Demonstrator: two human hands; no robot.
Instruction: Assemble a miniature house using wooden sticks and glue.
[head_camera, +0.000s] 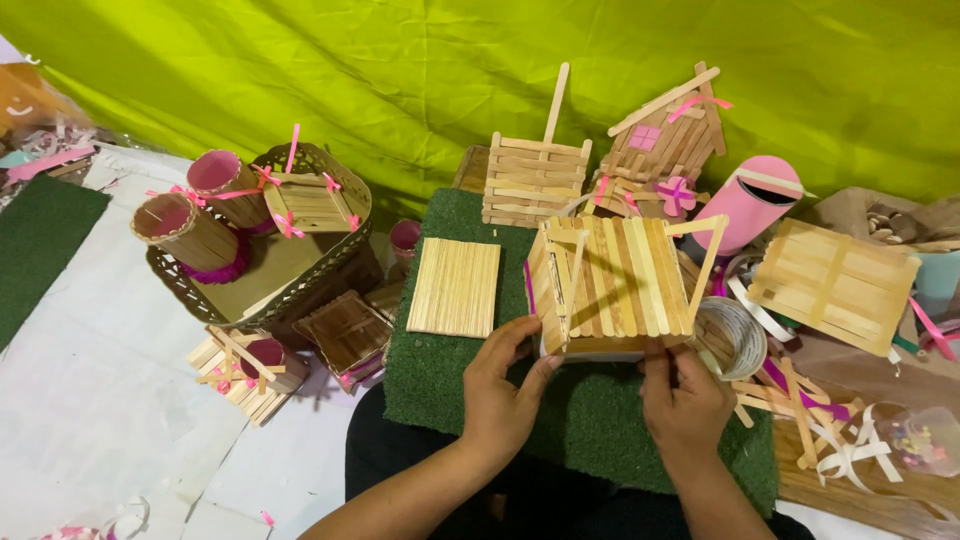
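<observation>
Both hands on the stick box (612, 280) in the middle, sitting on the green turf mat (440, 380). Left hand (500, 395) pinches its front left corner w/ fingertips, right hand (685, 405) presses fingers on the front right edge, not clenched. Flat stick panel (455, 287) lies just left of it on the mat, tape roll (730, 335) touching on the right.
</observation>
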